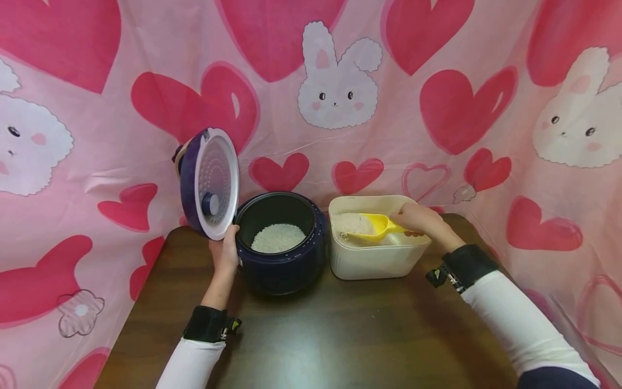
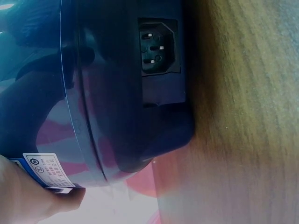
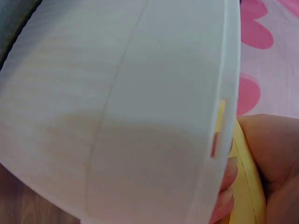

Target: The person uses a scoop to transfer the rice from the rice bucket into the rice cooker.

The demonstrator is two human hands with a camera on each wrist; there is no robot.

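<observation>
A dark blue rice cooker (image 1: 282, 275) stands with its lid (image 1: 216, 181) raised to the left and white rice (image 1: 278, 239) in its pot. My left hand (image 1: 225, 253) rests against the cooker's left side, below the lid; the left wrist view shows it beside a white label (image 2: 49, 169). To the right is a cream container (image 1: 374, 265) with rice (image 1: 351, 221) inside. My right hand (image 1: 419, 217) grips the handle of a yellow scoop (image 1: 381, 224), whose bowl is down in the container at the rice. The right wrist view mostly shows the container's wall, partly hiding the fingers.
Both vessels stand side by side near the back of a dark wooden table (image 1: 311, 340). A pink cloth (image 1: 286, 140) with hearts and rabbits hangs behind and around it. On the cooker's side, a power socket (image 2: 159, 46) has no cord in it.
</observation>
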